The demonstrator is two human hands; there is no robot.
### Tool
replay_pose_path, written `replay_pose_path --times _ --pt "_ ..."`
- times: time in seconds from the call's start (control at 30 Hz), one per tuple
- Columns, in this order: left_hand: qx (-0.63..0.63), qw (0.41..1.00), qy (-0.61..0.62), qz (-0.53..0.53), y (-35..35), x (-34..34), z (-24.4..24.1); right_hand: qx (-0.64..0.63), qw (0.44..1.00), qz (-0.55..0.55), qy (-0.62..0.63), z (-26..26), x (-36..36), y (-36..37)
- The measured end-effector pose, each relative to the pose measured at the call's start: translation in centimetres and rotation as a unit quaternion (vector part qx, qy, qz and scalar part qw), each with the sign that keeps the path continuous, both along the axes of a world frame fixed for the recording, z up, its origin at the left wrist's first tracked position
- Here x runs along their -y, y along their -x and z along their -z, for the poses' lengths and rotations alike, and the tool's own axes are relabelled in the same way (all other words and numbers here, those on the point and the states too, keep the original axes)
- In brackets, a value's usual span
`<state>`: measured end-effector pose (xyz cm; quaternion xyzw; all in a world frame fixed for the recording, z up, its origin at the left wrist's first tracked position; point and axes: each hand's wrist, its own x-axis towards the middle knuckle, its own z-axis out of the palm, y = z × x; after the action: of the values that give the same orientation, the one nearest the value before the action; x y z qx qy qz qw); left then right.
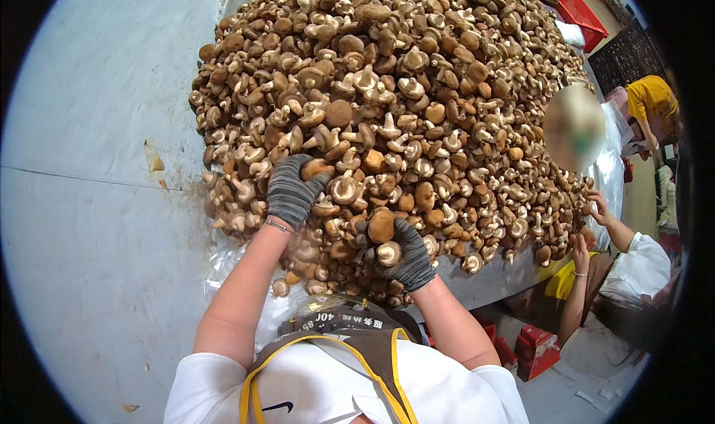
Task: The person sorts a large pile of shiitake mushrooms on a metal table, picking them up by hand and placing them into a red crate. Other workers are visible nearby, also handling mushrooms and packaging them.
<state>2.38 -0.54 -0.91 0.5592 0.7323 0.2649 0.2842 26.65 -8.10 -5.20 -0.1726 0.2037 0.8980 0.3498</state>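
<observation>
A large heap of shiitake mushrooms (391,94) spreads before me, brown caps and pale stems mixed. My left hand (294,192), in a grey striped knit glove, rests at the heap's near left part with thumb and fingers around a brown-capped mushroom (314,169). Lower and to the right, my right hand (412,253), gloved alike, is cupped palm up. In it lie a tan-capped mushroom (381,226) and another mushroom (389,253) with its stem side up. Some of its fingertips are hidden behind these mushrooms. Clear plastic sheeting (226,265) shows under the heap's near edge.
To the right, a co-worker's hands (599,209) are at the heap's edge. Another person in a yellow top (651,100) bends farther off. Red boxes (536,352) stand below the metal table edge (486,279). A red crate (578,13) is at the far right.
</observation>
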Motion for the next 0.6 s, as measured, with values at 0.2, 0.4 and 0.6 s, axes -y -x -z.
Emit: replay_pose_path --times 0.2,0.4,0.6 --pt "-0.319 0.917 0.003 0.239 -5.1 -2.5 -2.7 -0.037 0.999 0.016 -0.004 1.1 -0.3 -0.8" --pt "-0.352 0.92 0.026 0.172 -7.2 -5.2 0.1 -0.029 0.998 0.024 -0.041 -0.3 0.5 -0.7" --pt "0.132 0.985 -0.013 0.107 -1.6 -4.3 0.1 -0.094 0.994 0.049 0.014 -1.2 0.3 -1.8"
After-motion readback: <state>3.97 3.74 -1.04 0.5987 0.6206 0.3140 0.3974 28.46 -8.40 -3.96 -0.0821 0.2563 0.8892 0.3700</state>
